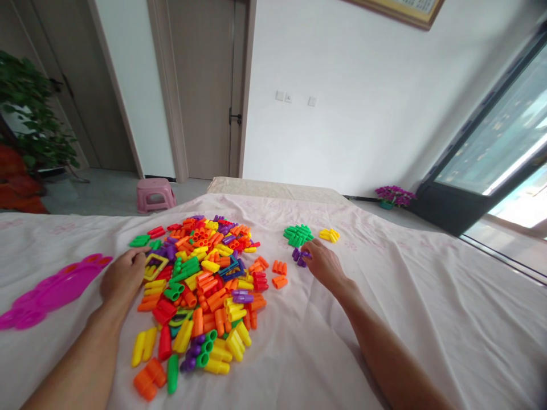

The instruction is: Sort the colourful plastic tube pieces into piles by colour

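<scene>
A large heap of red, orange, yellow, green and purple plastic pieces [209,285] lies on the pale cloth, left of centre. My left hand [125,274] is at the heap's left edge beside a yellow frame-shaped piece [154,266]; its fingers are partly hidden, and I cannot tell if they hold anything. On the right, the fingers of my right hand [321,261] are closed on a purple piece [300,257]. Just behind it sits a small pile of green pieces [298,234], with some yellow pieces [329,235] to its right. Loose orange pieces [280,274] lie between the heap and my right hand.
A flat magenta plastic item [57,290] lies on the cloth [316,347] at the left. Beyond the cloth stand a pink stool [155,195], a leafy plant [32,114] and purple flowers [395,195] in a pot. Doors and a white wall are behind.
</scene>
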`<state>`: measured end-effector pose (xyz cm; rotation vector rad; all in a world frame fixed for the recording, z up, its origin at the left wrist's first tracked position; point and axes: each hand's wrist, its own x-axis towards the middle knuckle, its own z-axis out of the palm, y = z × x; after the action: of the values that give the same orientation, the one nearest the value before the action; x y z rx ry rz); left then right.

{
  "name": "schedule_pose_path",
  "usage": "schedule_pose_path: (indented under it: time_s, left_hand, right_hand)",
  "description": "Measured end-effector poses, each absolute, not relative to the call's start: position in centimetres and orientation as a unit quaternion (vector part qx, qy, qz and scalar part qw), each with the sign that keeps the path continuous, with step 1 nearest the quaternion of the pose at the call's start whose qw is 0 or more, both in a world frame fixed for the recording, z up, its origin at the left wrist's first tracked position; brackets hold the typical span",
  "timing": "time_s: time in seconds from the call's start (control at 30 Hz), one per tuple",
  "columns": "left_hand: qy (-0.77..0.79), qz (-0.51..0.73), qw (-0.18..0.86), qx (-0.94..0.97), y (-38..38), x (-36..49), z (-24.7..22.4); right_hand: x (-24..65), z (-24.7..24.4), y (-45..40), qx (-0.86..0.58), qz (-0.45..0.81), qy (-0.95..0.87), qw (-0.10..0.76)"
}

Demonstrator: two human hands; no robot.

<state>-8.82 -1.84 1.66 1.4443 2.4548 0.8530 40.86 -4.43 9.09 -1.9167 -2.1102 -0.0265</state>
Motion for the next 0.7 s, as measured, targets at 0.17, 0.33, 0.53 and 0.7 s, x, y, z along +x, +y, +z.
schedule_pose_path:
  time_s: [0.17, 0.33, 0.53, 0.7]
  left_hand:
    - [0.822, 0.286, 0.091, 0.484, -2.1, -8.6, 2.0]
    - [0.826, 0.284, 0.092, 0.479, -2.1, -8.6, 2.1]
    - [0.822, 0.287, 0.094, 0.482, -2.1, -8.7, 1.9]
    - [0.825, 0.279, 0.097, 0.482, -1.8, -9.0, 1.5]
  right_hand:
    - [36.8, 9.4, -6.8, -0.53, 0.11, -0.81, 0.225]
    - [31.6, 8.4, -9.5, -0.364, 0.167, -0.877, 0.265]
    - [28.7, 7.1, -10.0, -0.333, 0.129, -0.901, 0.246]
    - [30.3, 6.9, -9.1, -0.416, 0.218, -0.814, 0.341]
